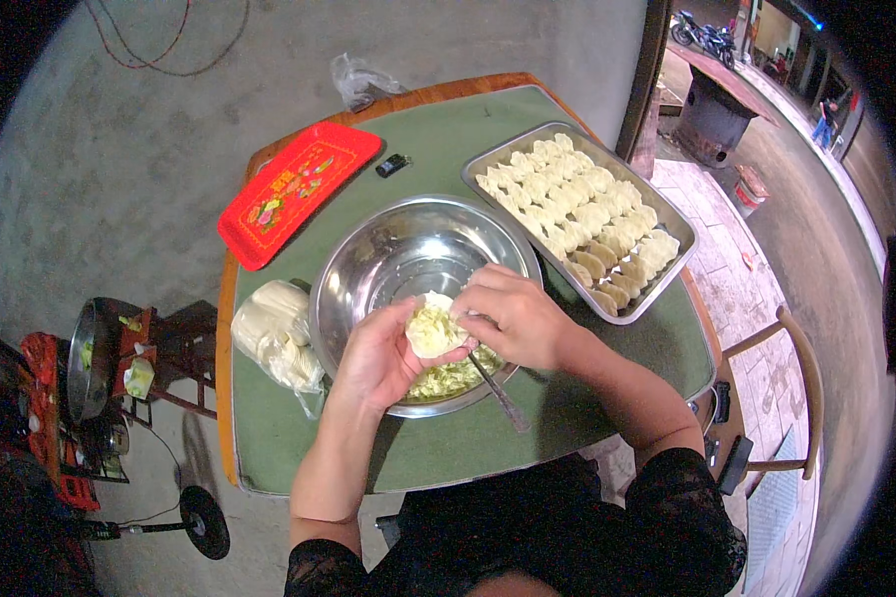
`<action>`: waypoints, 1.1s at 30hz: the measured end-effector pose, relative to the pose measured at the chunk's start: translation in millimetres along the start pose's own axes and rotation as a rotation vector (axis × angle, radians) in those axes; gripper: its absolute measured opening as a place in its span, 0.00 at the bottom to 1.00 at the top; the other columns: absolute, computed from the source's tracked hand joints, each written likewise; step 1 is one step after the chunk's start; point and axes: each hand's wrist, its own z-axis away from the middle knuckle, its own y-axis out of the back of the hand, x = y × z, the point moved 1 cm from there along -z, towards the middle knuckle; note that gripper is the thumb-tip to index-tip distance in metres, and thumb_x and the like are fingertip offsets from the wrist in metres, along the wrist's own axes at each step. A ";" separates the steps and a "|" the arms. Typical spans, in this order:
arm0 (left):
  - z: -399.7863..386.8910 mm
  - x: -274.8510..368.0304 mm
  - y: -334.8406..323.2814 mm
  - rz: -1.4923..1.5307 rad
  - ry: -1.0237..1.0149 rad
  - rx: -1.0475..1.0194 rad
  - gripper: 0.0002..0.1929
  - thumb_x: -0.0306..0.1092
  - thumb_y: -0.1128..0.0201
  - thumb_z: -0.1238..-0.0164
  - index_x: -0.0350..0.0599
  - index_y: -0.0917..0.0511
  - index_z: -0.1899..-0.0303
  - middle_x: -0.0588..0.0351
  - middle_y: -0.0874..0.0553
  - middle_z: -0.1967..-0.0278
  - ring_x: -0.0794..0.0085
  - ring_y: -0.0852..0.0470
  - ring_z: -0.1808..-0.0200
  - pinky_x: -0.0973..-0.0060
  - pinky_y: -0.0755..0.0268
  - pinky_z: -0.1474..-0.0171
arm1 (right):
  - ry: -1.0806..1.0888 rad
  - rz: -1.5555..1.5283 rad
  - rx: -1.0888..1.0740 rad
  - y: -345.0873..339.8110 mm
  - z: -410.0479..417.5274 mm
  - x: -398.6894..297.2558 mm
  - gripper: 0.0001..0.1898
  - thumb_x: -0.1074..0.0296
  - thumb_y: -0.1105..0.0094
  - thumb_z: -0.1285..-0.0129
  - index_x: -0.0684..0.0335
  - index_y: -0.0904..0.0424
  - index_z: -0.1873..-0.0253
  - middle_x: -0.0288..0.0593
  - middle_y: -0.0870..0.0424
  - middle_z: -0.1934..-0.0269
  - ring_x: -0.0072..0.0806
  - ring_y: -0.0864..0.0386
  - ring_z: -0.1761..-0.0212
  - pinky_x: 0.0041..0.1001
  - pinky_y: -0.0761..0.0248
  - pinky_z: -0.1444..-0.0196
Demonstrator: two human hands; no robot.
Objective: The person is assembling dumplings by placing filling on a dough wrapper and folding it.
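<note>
My left hand (pixel 379 354) holds a round dumpling wrapper (pixel 434 326) topped with chopped pale-green filling, above a large stainless steel bowl (pixel 358 257). The fingers of my right hand (pixel 502 310) pinch the wrapper's right edge. Chopped filling (pixel 448 379) lies in the near part of the bowl, and a metal spoon (pixel 499 392) leans over its near right rim. Left of the bowl, a stack of dough wrappers (pixel 278 321) sits partly in a clear plastic bag. At the back right, a metal tray (pixel 627 315) holds rows of folded dumplings (pixel 579 198).
A red decorated tray (pixel 299 190) and a small black object (pixel 393 166) lie on the green-covered table (pixel 433 466). A crumpled plastic bag (pixel 360 82) is at its far edge. A wooden chair (pixel 812 395) stands right; a metal basin (pixel 93 358) is at left.
</note>
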 end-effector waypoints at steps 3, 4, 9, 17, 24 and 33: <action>0.2 -0.3 0.7 0.004 0.015 -0.003 0.15 0.33 0.52 0.25 0.30 0.29 0.47 0.37 0.21 0.48 0.49 0.18 0.47 0.47 0.20 0.48 | 0.028 -0.042 0.007 0.4 -0.3 -1.6 0.06 0.70 0.39 0.42 0.63 0.23 0.62 0.47 0.24 0.65 0.44 0.24 0.58 0.39 0.28 0.55; 0.3 0.0 1.3 0.006 0.022 -0.009 0.15 0.33 0.52 0.25 0.30 0.29 0.48 0.37 0.20 0.49 0.49 0.18 0.47 0.47 0.20 0.48 | 0.023 -0.043 0.025 1.9 -0.2 -1.4 0.06 0.70 0.39 0.42 0.63 0.23 0.62 0.47 0.24 0.66 0.44 0.24 0.58 0.39 0.28 0.55; -0.2 0.0 2.2 0.021 0.024 -0.014 0.15 0.33 0.52 0.25 0.30 0.29 0.48 0.37 0.20 0.48 0.48 0.18 0.47 0.47 0.20 0.48 | -0.045 -0.007 0.025 10.9 -2.0 -0.1 0.05 0.73 0.37 0.42 0.65 0.22 0.61 0.47 0.23 0.65 0.44 0.24 0.59 0.37 0.29 0.56; 0.1 0.5 0.9 0.015 0.037 -0.035 0.15 0.33 0.51 0.26 0.30 0.29 0.47 0.36 0.21 0.48 0.48 0.18 0.47 0.47 0.20 0.48 | -0.003 -0.033 0.005 5.0 -1.5 -1.4 0.05 0.68 0.41 0.40 0.63 0.24 0.63 0.47 0.23 0.66 0.45 0.24 0.58 0.39 0.29 0.54; -0.6 -1.4 -0.3 0.005 0.048 -0.039 0.16 0.33 0.52 0.25 0.27 0.30 0.47 0.36 0.21 0.48 0.49 0.18 0.47 0.49 0.20 0.47 | 0.046 -0.083 -0.127 6.8 -1.0 4.5 0.05 0.68 0.42 0.41 0.63 0.24 0.64 0.46 0.23 0.66 0.45 0.24 0.59 0.38 0.30 0.53; 0.4 -1.6 -1.7 -0.008 0.056 -0.056 0.16 0.32 0.53 0.25 0.26 0.29 0.47 0.37 0.20 0.49 0.51 0.17 0.49 0.51 0.19 0.48 | 0.006 -0.108 -0.122 9.5 -1.9 0.5 0.06 0.68 0.41 0.42 0.63 0.25 0.65 0.47 0.24 0.67 0.46 0.24 0.60 0.39 0.30 0.54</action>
